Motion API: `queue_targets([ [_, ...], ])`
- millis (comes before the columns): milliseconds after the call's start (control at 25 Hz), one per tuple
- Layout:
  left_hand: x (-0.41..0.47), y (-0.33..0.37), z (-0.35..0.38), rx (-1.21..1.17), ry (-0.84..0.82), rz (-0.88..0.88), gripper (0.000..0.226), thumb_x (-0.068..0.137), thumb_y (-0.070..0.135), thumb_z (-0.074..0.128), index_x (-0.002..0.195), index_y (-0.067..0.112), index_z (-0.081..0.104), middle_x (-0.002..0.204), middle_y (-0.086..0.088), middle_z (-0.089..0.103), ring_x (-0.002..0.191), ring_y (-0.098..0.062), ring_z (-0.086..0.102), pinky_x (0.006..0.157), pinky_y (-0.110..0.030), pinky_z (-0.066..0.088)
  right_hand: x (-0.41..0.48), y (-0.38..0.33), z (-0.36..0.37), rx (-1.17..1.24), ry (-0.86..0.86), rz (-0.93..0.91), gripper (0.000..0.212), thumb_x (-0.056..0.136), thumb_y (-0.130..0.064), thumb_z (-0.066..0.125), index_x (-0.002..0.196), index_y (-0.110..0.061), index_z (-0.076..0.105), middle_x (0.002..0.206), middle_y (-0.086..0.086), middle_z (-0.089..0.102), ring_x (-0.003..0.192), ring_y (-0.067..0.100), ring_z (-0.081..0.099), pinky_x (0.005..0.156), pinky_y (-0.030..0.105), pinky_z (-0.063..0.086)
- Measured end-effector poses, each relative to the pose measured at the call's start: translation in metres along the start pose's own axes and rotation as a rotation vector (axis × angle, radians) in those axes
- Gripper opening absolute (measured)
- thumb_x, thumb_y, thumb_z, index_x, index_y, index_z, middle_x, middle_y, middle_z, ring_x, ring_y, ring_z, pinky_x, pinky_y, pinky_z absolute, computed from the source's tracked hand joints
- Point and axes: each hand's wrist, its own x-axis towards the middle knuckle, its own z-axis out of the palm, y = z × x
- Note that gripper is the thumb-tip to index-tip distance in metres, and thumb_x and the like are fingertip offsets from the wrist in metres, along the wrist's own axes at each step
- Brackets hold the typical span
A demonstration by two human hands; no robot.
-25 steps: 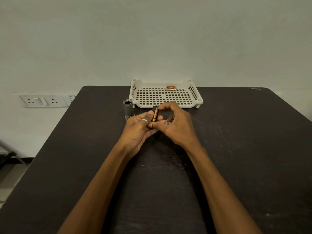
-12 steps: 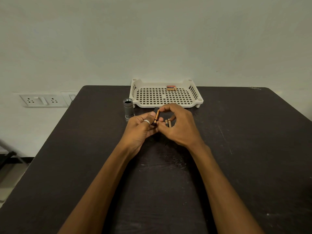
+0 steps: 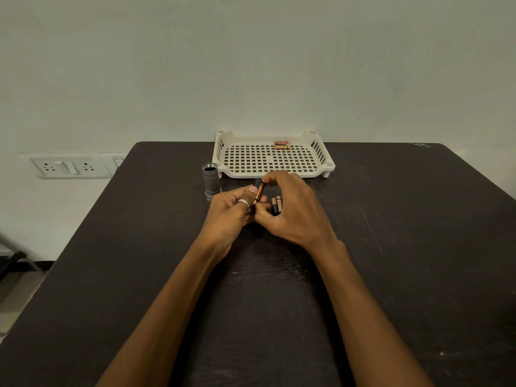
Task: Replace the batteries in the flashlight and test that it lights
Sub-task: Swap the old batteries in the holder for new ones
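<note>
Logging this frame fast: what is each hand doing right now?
Left hand: closed around the black battery holder, steadying it.
Right hand: fingertips pinched on the copper battery at the holder; two more batteries show beside its palm.

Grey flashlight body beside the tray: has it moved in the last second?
No. The flashlight body stands upright at the same spot off the tray's left front corner.

two hands (image 3: 268, 210), five batteries (image 3: 259, 191), one flashlight body (image 3: 210, 178), one tray (image 3: 321, 163), one ring (image 3: 243, 202).
</note>
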Motion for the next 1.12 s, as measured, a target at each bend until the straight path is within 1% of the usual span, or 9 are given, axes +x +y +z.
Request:
queue_targets([
  [80,0.001,-0.001,0.000,0.014,0.013,0.006,0.026,0.102,0.013,0.053,0.089,0.009,0.075,0.087,-0.011,0.075,0.086,-0.022,0.071,0.083,-0.033,0.060,-0.001,-0.002,0.001,-0.053,0.010,-0.035,0.045,0.080,-0.028,0.070,0.120,-0.013,0.058,0.111,0.002,0.065,0.104,0.017,0.059,0.084,0.035,0.055],
  [200,0.002,-0.004,-0.003,0.045,0.019,0.015,0.025,0.102,0.015,0.053,0.095,0.005,0.075,0.098,-0.023,0.073,0.094,-0.030,0.071,0.087,-0.037,0.059,0.000,-0.005,0.001,-0.102,-0.011,-0.061,0.044,0.082,-0.029,0.068,0.121,-0.013,0.058,0.109,0.004,0.065,0.102,0.018,0.059,0.082,0.036,0.055],
  [280,0.003,-0.005,-0.004,0.066,0.005,0.024,0.026,0.103,0.016,0.053,0.098,0.004,0.075,0.104,-0.026,0.072,0.100,-0.034,0.071,0.090,-0.040,0.058,-0.001,-0.006,0.000,-0.118,-0.021,-0.053,0.043,0.082,-0.029,0.068,0.120,-0.013,0.057,0.105,0.004,0.065,0.098,0.019,0.059,0.079,0.038,0.055],
  [440,0.002,-0.005,-0.004,0.077,0.005,0.025,0.026,0.103,0.016,0.053,0.094,0.009,0.076,0.095,-0.018,0.073,0.091,-0.027,0.070,0.085,-0.034,0.060,-0.002,-0.008,0.000,-0.133,-0.010,-0.045,0.040,0.081,-0.028,0.070,0.116,-0.014,0.057,0.097,0.003,0.064,0.090,0.019,0.058,0.073,0.036,0.054],
  [520,0.004,-0.007,-0.005,0.092,-0.013,0.032,0.027,0.103,0.017,0.053,0.094,0.007,0.076,0.096,-0.020,0.074,0.090,-0.026,0.070,0.088,-0.037,0.058,-0.003,-0.010,0.001,-0.124,0.013,-0.049,0.038,0.080,-0.025,0.070,0.113,-0.013,0.057,0.092,0.002,0.064,0.088,0.017,0.057,0.069,0.034,0.053],
  [640,0.004,-0.008,-0.006,0.114,-0.010,0.035,0.030,0.103,0.019,0.052,0.098,-0.001,0.074,0.100,-0.027,0.072,0.089,-0.027,0.070,0.088,-0.039,0.058,-0.004,-0.011,0.003,-0.097,0.009,-0.046,0.036,0.079,-0.023,0.068,0.111,-0.013,0.055,0.089,0.001,0.063,0.088,0.017,0.057,0.069,0.037,0.055],
  [800,0.003,-0.006,-0.004,0.090,-0.009,0.020,0.030,0.104,0.017,0.051,0.097,-0.003,0.072,0.094,-0.021,0.074,0.087,-0.025,0.070,0.082,-0.032,0.059,-0.003,-0.009,0.001,-0.035,-0.012,-0.019,0.036,0.080,-0.020,0.068,0.112,-0.013,0.054,0.098,0.003,0.064,0.096,0.017,0.058,0.073,0.038,0.057],
  [960,0.001,-0.002,-0.003,0.025,0.000,0.010,0.028,0.103,0.013,0.050,0.093,0.000,0.073,0.086,-0.013,0.074,0.085,-0.021,0.072,0.084,-0.031,0.059,-0.003,-0.006,0.002,0.010,-0.029,0.006,0.039,0.082,-0.022,0.069,0.118,-0.016,0.056,0.107,0.002,0.064,0.100,0.012,0.057,0.079,0.032,0.056],
  [1120,0.002,-0.002,-0.002,-0.048,0.031,-0.013,0.026,0.103,0.013,0.052,0.092,0.005,0.074,0.089,-0.015,0.074,0.088,-0.022,0.073,0.080,-0.028,0.059,-0.004,0.003,0.003,0.051,-0.045,-0.036,0.045,0.084,-0.027,0.075,0.126,-0.015,0.064,0.121,0.002,0.067,0.114,0.013,0.059,0.095,0.022,0.048],
])
